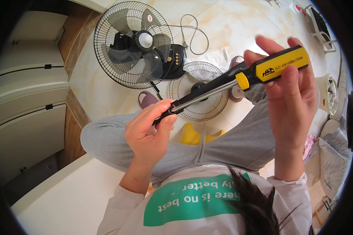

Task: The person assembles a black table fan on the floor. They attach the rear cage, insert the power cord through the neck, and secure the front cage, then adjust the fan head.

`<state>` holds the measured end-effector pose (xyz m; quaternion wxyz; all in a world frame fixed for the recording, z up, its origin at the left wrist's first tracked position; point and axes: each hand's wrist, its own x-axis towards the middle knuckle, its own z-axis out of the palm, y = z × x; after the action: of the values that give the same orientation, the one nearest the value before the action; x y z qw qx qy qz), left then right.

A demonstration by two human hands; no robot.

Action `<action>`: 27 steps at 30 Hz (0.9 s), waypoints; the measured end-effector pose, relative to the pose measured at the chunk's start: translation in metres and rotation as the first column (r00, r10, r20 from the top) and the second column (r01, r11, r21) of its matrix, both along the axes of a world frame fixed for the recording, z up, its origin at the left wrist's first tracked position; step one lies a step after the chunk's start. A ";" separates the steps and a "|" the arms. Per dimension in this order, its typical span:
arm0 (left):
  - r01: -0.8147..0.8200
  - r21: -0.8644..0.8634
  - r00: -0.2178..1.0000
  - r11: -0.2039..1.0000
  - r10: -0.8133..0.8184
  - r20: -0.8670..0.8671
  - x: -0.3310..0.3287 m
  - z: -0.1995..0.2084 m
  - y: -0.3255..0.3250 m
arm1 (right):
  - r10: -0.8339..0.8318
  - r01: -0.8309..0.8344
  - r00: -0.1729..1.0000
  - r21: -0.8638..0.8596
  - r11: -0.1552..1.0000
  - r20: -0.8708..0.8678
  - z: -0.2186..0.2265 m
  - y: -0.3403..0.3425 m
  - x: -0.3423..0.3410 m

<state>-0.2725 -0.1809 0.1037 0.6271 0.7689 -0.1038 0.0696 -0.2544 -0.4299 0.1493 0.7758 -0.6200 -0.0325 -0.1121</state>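
The screwdriver [243, 81] had a bright steel shaft and a chunky handle, yellow with black ribs and dark lettering. It slanted across the view, handle toward 2 o'clock and tip pointing to 8 o'clock, just left of the centre. Along its upper side lay a slim black rod [211, 87], glossy and nearly parallel to the shaft. The tip met the rod's lower end near a small opening, though whether it sat in a screw was too small to tell.

Pale tile floor [231, 19] stretched from 12 to 2 o'clock. A cabinet [31, 82] edged the view at 9 o'clock, well apart from both hands. The caged fan [144, 40] stood at 11 o'clock; a loose round grille [219, 100] lay below the rod.

The left hand [147, 131], at 9 o'clock, pinched the rod's end between thumb and bent fingers. The right hand [292, 98], toward 2 o'clock, gripped the handle loosely — thumb across the near face, fingers slightly spread behind.
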 end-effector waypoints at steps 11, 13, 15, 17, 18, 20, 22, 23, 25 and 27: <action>-0.005 0.157 0.992 0.988 -0.016 0.128 -0.002 -0.005 -0.011 | -0.039 0.007 0.971 0.135 0.991 0.235 -0.015 -0.009 0.011; -0.015 0.149 0.991 0.989 -0.005 0.134 -0.002 -0.005 -0.011 | -0.129 0.124 0.965 0.038 0.992 0.229 -0.018 -0.011 0.014; -0.012 0.156 0.994 0.988 -0.005 0.108 -0.003 -0.003 -0.009 | -0.120 0.132 0.959 -0.030 0.991 0.258 -0.018 -0.011 0.016; -0.028 0.158 0.996 0.987 0.015 0.084 -0.004 -0.004 -0.008 | -0.084 0.103 0.961 -0.059 0.993 0.265 -0.016 -0.009 0.015; -0.040 0.156 0.997 0.987 0.028 0.076 -0.004 -0.004 -0.008 | -0.075 0.083 0.963 -0.019 0.996 0.260 -0.015 -0.007 0.013; -0.055 0.139 0.997 0.989 0.045 0.069 -0.003 -0.007 -0.009 | -0.058 0.044 0.966 0.062 0.997 0.250 -0.014 -0.003 0.009; -0.062 0.112 0.996 0.992 0.054 0.068 -0.002 -0.009 -0.010 | -0.038 0.009 0.970 0.120 0.993 0.241 -0.014 -0.002 0.006; -0.051 0.145 0.996 0.988 0.039 0.084 -0.002 -0.010 -0.010 | -0.029 0.000 0.973 0.128 0.992 0.228 -0.015 -0.002 0.006; -0.030 0.197 0.991 0.980 0.004 0.132 -0.001 -0.010 -0.010 | -0.125 0.133 0.982 -0.047 0.990 0.138 -0.015 -0.005 0.006; -0.058 0.172 0.995 0.983 0.043 0.092 -0.001 -0.011 -0.009 | -0.174 0.187 0.981 -0.166 0.968 0.090 -0.015 -0.006 0.006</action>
<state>-0.2730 -0.1903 0.0930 0.5500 0.8195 -0.1175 0.1099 -0.2483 -0.4363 0.1344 0.7038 -0.6810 -0.0146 -0.2019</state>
